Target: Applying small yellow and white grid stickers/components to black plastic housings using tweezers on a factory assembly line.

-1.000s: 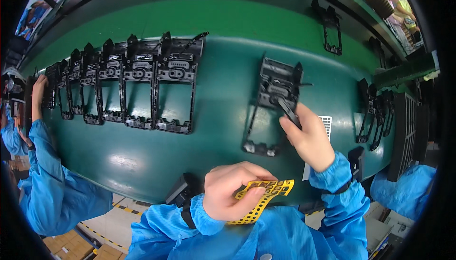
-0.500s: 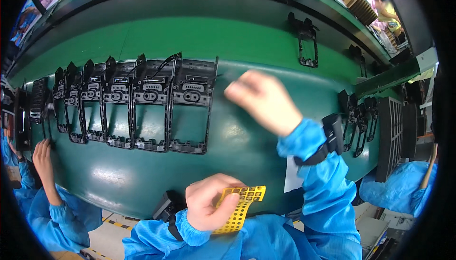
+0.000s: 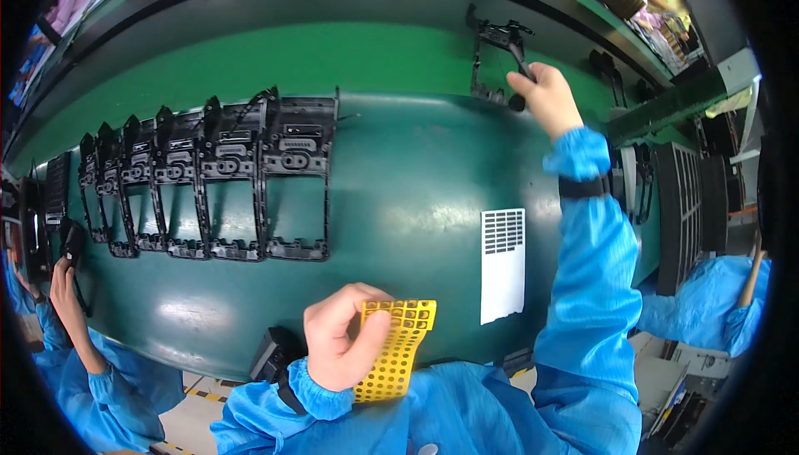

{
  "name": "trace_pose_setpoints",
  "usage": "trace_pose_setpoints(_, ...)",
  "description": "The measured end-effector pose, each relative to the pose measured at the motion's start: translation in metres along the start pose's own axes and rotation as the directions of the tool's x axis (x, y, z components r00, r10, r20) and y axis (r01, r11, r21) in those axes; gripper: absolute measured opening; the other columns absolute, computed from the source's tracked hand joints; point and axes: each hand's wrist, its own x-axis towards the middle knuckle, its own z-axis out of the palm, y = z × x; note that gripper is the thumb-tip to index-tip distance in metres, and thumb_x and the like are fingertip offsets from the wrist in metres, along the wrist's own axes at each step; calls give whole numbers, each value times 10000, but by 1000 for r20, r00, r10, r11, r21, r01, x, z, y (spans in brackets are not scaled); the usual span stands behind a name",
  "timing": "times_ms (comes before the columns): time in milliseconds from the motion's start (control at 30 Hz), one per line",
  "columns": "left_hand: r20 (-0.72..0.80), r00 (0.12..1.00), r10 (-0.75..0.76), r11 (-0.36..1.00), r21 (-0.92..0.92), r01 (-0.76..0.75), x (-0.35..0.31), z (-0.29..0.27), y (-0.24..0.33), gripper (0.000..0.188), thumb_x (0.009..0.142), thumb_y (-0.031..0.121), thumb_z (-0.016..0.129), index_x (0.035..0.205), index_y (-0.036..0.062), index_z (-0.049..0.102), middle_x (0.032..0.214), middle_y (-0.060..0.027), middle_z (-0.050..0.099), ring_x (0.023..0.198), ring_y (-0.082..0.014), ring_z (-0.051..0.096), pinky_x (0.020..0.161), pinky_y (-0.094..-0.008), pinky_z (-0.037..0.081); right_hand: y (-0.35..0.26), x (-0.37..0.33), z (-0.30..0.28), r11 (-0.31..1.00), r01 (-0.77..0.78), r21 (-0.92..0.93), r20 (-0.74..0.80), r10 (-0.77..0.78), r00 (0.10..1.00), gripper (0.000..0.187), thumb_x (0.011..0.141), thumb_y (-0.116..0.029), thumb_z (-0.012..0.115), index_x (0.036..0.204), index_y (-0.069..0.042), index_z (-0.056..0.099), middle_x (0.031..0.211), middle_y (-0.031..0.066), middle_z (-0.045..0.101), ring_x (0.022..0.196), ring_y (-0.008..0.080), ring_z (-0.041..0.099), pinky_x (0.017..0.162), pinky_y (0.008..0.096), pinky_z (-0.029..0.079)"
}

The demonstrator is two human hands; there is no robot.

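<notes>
My left hand (image 3: 343, 340), closed, pinches a yellow perforated sheet (image 3: 389, 365) with rows of dark round holes and dark pieces along its top edge. The sheet hangs bent over the near edge of the table. At the far right, my right hand (image 3: 549, 99) is closed on the side of a black plastic frame (image 3: 501, 36), which looks tilted over the green surface. To the left, several similar black frames (image 3: 295, 164) stand side by side in a row, overlapping, each with a large rectangular opening.
A white sheet with rows of dark labels (image 3: 503, 280) lies on the green table (image 3: 399, 205). More black frames (image 3: 642, 174) sit beyond my right forearm, near a dark slotted rack (image 3: 678, 214). At left, a co-worker's hand (image 3: 65, 289) touches a black part.
My right hand has moved from beside the row to the far right frame and taken hold of it, tilting it. The white label sheet has come into fuller view. My left hand keeps the yellow sheet.
</notes>
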Motion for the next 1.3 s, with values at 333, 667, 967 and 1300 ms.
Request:
trace_pose_setpoints(333, 221, 919, 326, 925, 125, -359, 5, 6, 17, 70, 752, 33, 630, 730, 2, 571, 765, -126, 666, 570, -224, 629, 537, -292, 505, -45, -243, 16, 990, -46, 137, 307, 2, 952, 216, 830, -125, 668, 921, -47, 488, 673, 190, 594, 646, 391, 627, 540, 443, 476)
trace_pose_setpoints(667, 630, 750, 203, 689, 452, -566, 26, 97, 25, 147, 738, 108, 676, 755, 19, 560, 1164, -158, 595, 1145, -294, 555, 979, -441, 420, 37, -223, -23, 860, 207, 467, -197, -127, 972, 269, 984, -215, 446, 921, -3, 599, 739, 12, 565, 650, 73, 463, 608, 219, 380)
trace_pose_setpoints(967, 634, 765, 116, 415, 669, -617, 36, 118, 3, 186, 797, 167, 648, 760, 39, 519, 1251, -237, 550, 1216, -310, 519, 1081, -551, 265, 61, -225, -18, 599, -134, 790, 52, 152, 987, 131, 905, -4, 558, 1029, 37, 578, 871, 72, 615, 796, 132, 609, 727, 249, 500)
trace_pose_setpoints(1300, 636, 767, 86, 358, 698, -620, 39, 122, 1, 201, 780, 185, 664, 747, 41, 527, 1252, -228, 556, 1204, -308, 529, 1071, -524, 280, 65, -224, -16, 637, -94, 765, 47, 90, 995, 196, 869, 53, 577, 1065, 61, 569, 1012, 103, 603, 897, 165, 622, 788, 267, 507)
